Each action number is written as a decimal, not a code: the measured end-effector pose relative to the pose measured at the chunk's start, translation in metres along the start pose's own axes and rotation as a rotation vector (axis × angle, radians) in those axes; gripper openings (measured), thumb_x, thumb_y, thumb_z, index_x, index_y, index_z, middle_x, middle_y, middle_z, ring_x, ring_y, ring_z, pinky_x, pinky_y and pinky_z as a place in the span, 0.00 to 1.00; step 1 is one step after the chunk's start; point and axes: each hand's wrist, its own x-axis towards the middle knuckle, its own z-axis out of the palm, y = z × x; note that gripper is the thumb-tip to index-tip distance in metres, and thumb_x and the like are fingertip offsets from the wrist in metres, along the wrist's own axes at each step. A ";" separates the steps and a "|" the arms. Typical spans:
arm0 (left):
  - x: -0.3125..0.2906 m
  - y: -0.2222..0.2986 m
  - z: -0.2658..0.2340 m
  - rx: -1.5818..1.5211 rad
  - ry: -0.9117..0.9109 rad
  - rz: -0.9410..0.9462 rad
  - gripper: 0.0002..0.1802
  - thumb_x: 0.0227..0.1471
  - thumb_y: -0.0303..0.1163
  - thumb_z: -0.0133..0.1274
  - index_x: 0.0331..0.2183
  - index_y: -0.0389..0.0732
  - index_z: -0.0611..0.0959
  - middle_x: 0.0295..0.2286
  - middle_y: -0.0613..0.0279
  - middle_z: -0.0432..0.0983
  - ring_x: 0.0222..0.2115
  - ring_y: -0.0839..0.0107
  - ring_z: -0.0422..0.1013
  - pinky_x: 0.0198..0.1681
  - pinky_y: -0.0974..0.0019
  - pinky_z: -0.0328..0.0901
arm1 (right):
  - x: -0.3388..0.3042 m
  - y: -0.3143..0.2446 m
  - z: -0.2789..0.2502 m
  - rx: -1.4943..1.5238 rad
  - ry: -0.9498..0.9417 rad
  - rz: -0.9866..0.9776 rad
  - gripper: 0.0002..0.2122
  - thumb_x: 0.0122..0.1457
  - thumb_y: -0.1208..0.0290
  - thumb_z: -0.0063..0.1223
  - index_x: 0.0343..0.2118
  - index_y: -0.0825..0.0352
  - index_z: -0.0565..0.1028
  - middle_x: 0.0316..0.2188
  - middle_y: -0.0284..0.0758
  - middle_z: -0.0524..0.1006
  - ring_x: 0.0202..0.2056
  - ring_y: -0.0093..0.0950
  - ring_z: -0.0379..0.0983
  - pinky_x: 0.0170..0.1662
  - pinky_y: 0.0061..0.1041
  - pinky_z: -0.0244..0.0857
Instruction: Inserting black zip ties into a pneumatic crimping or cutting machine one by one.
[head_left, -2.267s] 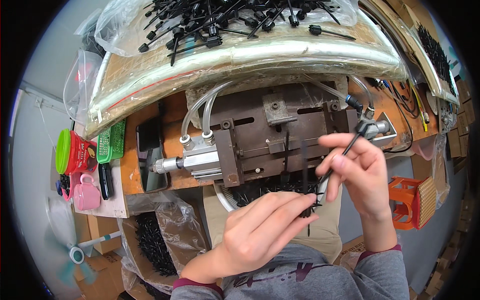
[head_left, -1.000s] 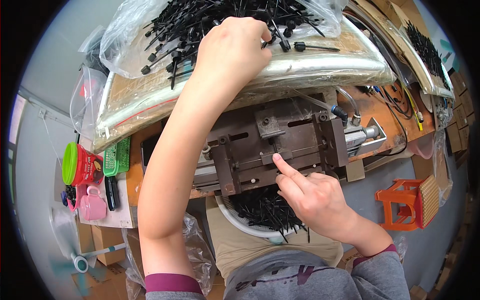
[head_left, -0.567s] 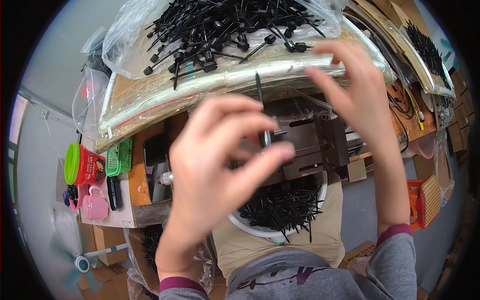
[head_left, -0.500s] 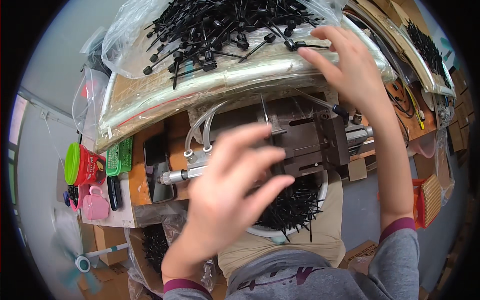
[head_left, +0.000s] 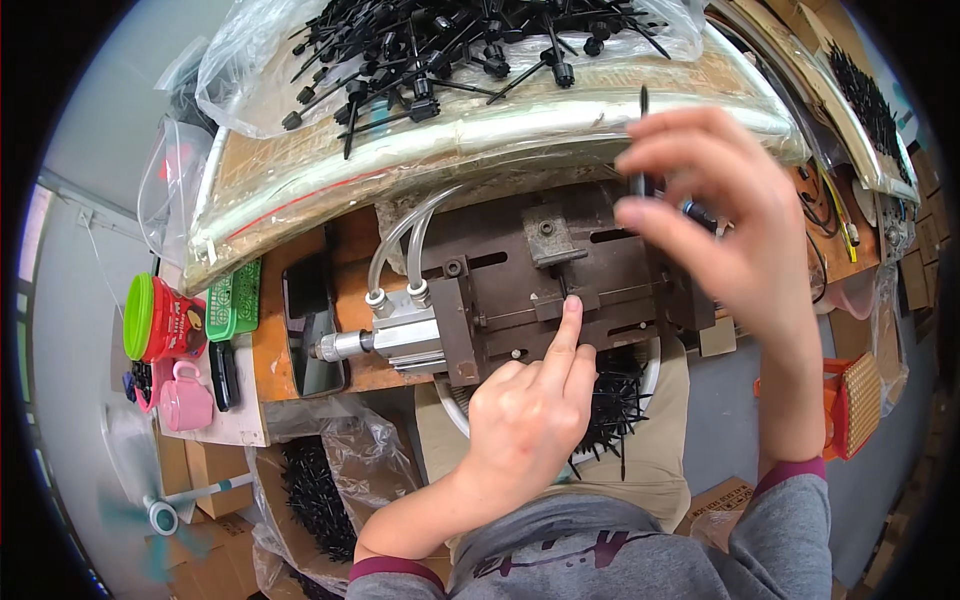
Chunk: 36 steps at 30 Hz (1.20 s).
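Note:
My right hand is raised over the right part of the brown metal fixture. Between its thumb and fingers is a black stemmed plastic part, its thin rod pointing away from me. With its index finger stretched out, my left hand touches the small block at the middle of the fixture, where a thin black rod lies. Its other fingers are curled, apparently holding nothing, and its thumb is hidden. Similar black stemmed parts are heaped on the plastic-covered board beyond the fixture.
A silver air cylinder with clear hoses adjoins the fixture's left. A tub of black parts sits on my lap beneath. On the left are a phone, a green basket, a red tub and a pink cup.
My right hand has drawn back from the heap towards the fixture with a black stemmed part. My left hand has moved down and right, its index finger now on the fixture's middle.

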 end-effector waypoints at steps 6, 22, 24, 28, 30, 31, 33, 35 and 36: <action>0.032 -0.013 -0.042 -0.234 -0.009 0.005 0.16 0.41 0.33 0.70 0.34 0.40 0.85 0.37 0.55 0.83 0.27 0.63 0.79 0.32 0.67 0.72 | -0.076 -0.017 0.007 0.032 -0.037 -0.030 0.13 0.47 0.83 0.67 0.37 0.72 0.78 0.51 0.46 0.75 0.39 0.32 0.78 0.39 0.28 0.75; 0.209 -0.076 -0.048 0.278 0.186 0.069 0.08 0.45 0.25 0.53 0.29 0.36 0.85 0.27 0.42 0.80 0.33 0.47 0.78 0.39 0.50 0.72 | -0.095 -0.026 0.054 -0.410 -0.255 -0.121 0.07 0.47 0.76 0.59 0.29 0.65 0.72 0.53 0.46 0.77 0.16 0.22 0.68 0.25 0.21 0.65; 0.200 -0.073 -0.065 0.267 0.265 0.176 0.10 0.45 0.23 0.54 0.31 0.36 0.87 0.28 0.46 0.80 0.35 0.48 0.77 0.42 0.53 0.71 | -0.092 -0.027 0.051 -0.431 -0.282 -0.131 0.07 0.47 0.75 0.58 0.28 0.65 0.71 0.51 0.46 0.78 0.16 0.21 0.69 0.25 0.21 0.65; 0.164 -0.081 -0.091 0.146 0.355 0.274 0.10 0.43 0.26 0.64 0.33 0.37 0.86 0.36 0.54 0.82 0.36 0.62 0.78 0.41 0.61 0.72 | -0.073 -0.026 0.032 -0.261 -0.261 -0.117 0.11 0.48 0.73 0.63 0.33 0.67 0.74 0.44 0.42 0.80 0.23 0.29 0.76 0.28 0.26 0.69; 0.135 -0.075 -0.093 0.061 0.348 0.301 0.13 0.40 0.26 0.68 0.33 0.38 0.86 0.40 0.56 0.83 0.35 0.67 0.79 0.40 0.64 0.73 | -0.051 -0.019 0.024 -0.120 -0.166 -0.060 0.15 0.48 0.70 0.68 0.38 0.67 0.75 0.36 0.38 0.80 0.30 0.36 0.78 0.31 0.30 0.72; 0.119 -0.064 -0.089 -0.002 0.312 0.284 0.14 0.40 0.25 0.68 0.33 0.38 0.86 0.42 0.54 0.82 0.36 0.66 0.78 0.41 0.64 0.73 | -0.038 -0.008 0.023 -0.103 -0.037 -0.082 0.13 0.50 0.71 0.67 0.37 0.67 0.76 0.33 0.38 0.79 0.27 0.34 0.77 0.30 0.29 0.70; 0.083 -0.045 -0.077 -0.150 0.233 0.224 0.16 0.38 0.24 0.69 0.34 0.37 0.85 0.46 0.51 0.80 0.37 0.64 0.78 0.42 0.64 0.73 | -0.006 0.008 0.015 -0.194 0.115 -0.091 0.09 0.53 0.72 0.64 0.35 0.67 0.77 0.32 0.36 0.78 0.24 0.31 0.73 0.30 0.29 0.68; 0.049 -0.024 -0.069 -0.228 0.162 0.156 0.17 0.38 0.23 0.69 0.35 0.35 0.85 0.49 0.48 0.78 0.38 0.61 0.78 0.42 0.63 0.74 | 0.034 0.019 0.012 -0.295 0.214 -0.207 0.08 0.55 0.69 0.61 0.35 0.66 0.77 0.31 0.37 0.77 0.32 0.35 0.76 0.35 0.32 0.69; 0.037 -0.015 -0.064 -0.232 0.126 0.141 0.17 0.38 0.23 0.69 0.35 0.34 0.84 0.50 0.48 0.76 0.39 0.61 0.78 0.42 0.63 0.74 | 0.051 0.027 0.011 -0.360 0.231 -0.234 0.11 0.56 0.66 0.61 0.35 0.68 0.77 0.32 0.39 0.77 0.37 0.38 0.76 0.40 0.35 0.69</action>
